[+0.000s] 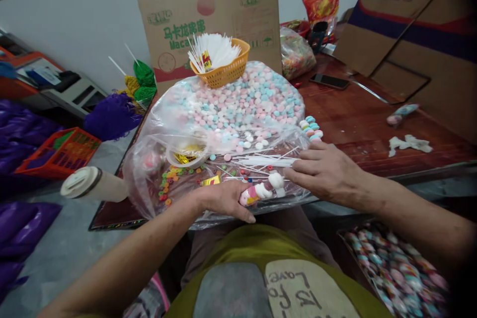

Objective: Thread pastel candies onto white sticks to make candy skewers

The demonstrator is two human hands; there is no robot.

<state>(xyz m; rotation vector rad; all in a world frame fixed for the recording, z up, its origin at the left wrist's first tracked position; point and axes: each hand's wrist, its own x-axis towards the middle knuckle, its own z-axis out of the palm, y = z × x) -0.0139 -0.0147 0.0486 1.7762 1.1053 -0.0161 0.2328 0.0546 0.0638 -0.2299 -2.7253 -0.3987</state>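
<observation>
My left hand [229, 198] is closed round the lower end of a candy skewer [263, 190] with pink, yellow and white pieces, its white puffy end pointing right. Just right of that end, my right hand [322, 171] reaches in low, fingers stretched out over the right ends of several thin white sticks [266, 160]. Its fingertips are partly hidden. Under both hands lies a clear plastic sheet or bag [149, 184]. Behind them spreads a heap of pink, blue and white candies [246, 104]. Small coloured rings [166, 186] and a gold packet [210, 181] lie left of the sticks.
A yellow basket [223, 75] of white sticks stands on the heap. Cardboard boxes [246, 15] rise behind and at right. A phone [330, 81] lies on the table, a white tumbler [93, 184] at its left edge. A box of wrapped skewers [398, 268] sits low right.
</observation>
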